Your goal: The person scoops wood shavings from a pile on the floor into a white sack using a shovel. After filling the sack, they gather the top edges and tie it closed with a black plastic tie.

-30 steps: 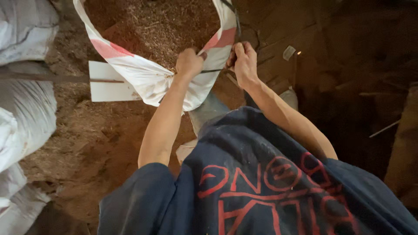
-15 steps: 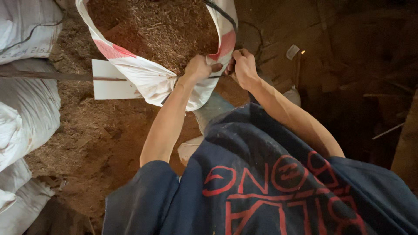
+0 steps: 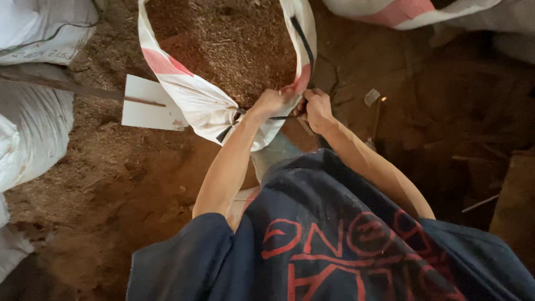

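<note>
An open white sack with pink stripes [image 3: 192, 95] stands in front of me, filled with brown, chaff-like material [image 3: 234, 44]. My left hand [image 3: 273, 103] grips the near rim of the sack together with a dark cord [image 3: 304, 39] that runs along the rim. My right hand [image 3: 317, 108] is closed on the same rim and cord, right beside the left hand. My dark blue shirt with red print [image 3: 334, 239] fills the bottom of the view.
A white shovel blade [image 3: 147, 103] with a long handle [image 3: 50, 82] lies on the loose brown material left of the sack. Filled white sacks [image 3: 33, 128] line the left side. Another striped sack [image 3: 423, 14] lies at the top right. Dark ground is to the right.
Both hands have moved closer together on the sack's near rim, and the rim is bunched up more between them. The view has shifted slightly.
</note>
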